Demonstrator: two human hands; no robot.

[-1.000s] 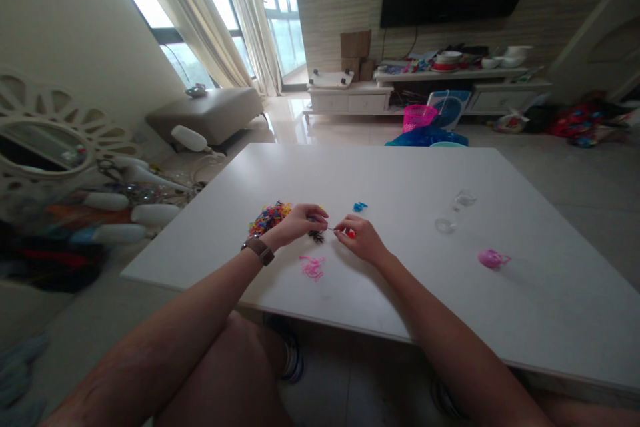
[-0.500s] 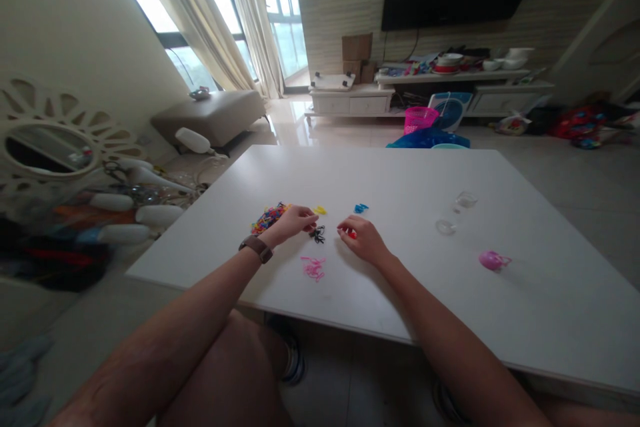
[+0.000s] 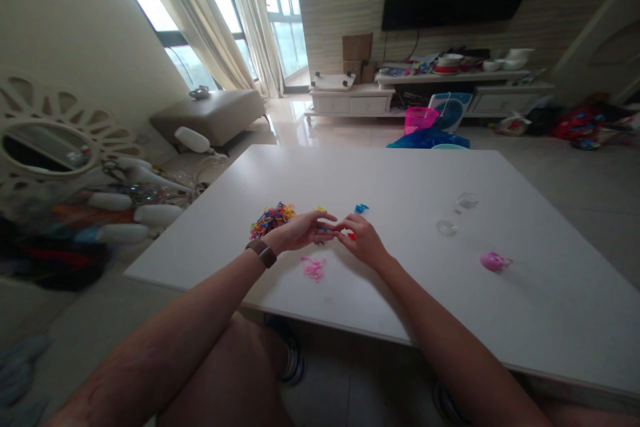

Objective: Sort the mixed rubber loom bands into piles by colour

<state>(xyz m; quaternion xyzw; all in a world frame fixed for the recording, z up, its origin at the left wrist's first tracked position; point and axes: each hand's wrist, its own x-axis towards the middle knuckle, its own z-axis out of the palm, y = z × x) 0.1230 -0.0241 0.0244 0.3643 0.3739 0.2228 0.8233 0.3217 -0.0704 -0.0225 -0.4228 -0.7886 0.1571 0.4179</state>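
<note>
My left hand, with a brown watch strap at the wrist, is turned partly palm up. Its fingers are stretched towards the right, and small blue bands lie on them. The fingertips of my right hand are pinched together and meet the left fingertips; what is between them is too small to make out. Under the right hand are red bands. A mixed heap of coloured rubber bands sits left of the left hand. Pink bands lie nearer me. Black bands are mostly hidden below the left hand.
Beyond the hands on the white table are blue bands and yellow bands. To the right stand a clear plastic piece, a clear ring and a pink-purple container. The table's front edge runs above my legs.
My left hand has moved right, turned its palm upward and come up to my right fingertips. Blue bands now show on its fingers. The black bands have become mostly covered.
</note>
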